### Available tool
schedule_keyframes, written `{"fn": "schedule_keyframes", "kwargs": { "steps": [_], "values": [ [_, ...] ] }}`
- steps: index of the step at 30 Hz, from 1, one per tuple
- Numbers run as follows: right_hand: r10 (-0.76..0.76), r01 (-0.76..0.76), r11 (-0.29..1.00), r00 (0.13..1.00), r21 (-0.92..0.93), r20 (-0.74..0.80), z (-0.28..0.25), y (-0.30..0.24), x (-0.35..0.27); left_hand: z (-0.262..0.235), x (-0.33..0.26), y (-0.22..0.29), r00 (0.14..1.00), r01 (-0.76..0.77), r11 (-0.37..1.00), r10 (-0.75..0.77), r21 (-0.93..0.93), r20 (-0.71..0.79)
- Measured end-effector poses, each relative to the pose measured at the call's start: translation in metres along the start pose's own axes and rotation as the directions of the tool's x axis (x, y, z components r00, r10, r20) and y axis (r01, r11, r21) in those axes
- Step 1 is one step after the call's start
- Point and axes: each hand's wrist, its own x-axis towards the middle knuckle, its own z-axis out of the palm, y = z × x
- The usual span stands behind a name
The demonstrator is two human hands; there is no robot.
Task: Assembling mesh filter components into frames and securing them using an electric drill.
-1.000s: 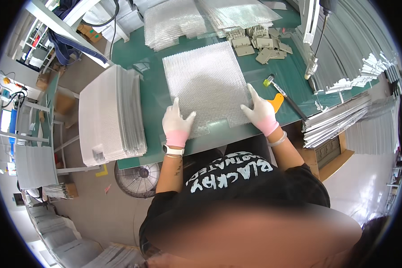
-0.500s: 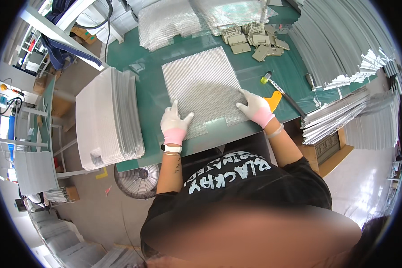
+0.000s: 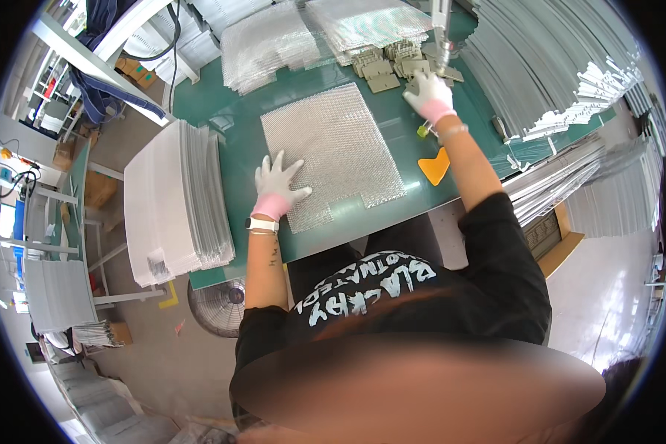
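A silvery mesh-like sheet (image 3: 333, 148) with a notch in its near edge lies flat on the green tabletop. My left hand (image 3: 279, 183), in a white glove with a pink cuff, rests on its left edge, fingers spread. Further off to the right, my right hand (image 3: 429, 96), gloved alike, reaches to a heap of small beige plastic plates (image 3: 382, 77). Its fingers are stretched out at the near side of the heap, and I see nothing held. Under my right forearm shows the yellow-green head of a hammer (image 3: 422, 131); its handle is mostly hidden.
An orange scraper-like piece (image 3: 434, 167) lies beside my right forearm. Stacked pale sheets (image 3: 163, 203) stand at the left, with more mesh sheets (image 3: 266, 44) at the back. Tall grey stacks (image 3: 547, 59) fill the right side. A metal post (image 3: 441, 33) rises behind the beige plates.
My right hand has left the sheet's right edge and moved away and up to the beige plates. The left hand has shifted slightly farther onto the table, its fingers more spread.
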Motion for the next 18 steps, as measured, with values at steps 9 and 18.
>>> {"fn": "schedule_keyframes", "kwargs": {
  "steps": [9, 18],
  "values": [
    [-0.005, 0.003, 0.997, 1.000, 0.083, 0.023, 0.009, 0.024, 0.010, -0.045, -0.070, 0.072, 0.952, 0.132, 0.991, -0.127, -0.003, -0.280],
    [-0.500, 0.085, 0.410, 0.854, 0.908, 0.146, -0.066, -0.052, -0.226, 0.063, -0.186, 0.102, 0.822, 0.460, -0.577, -0.010, -0.674, 0.570]
  ]
}}
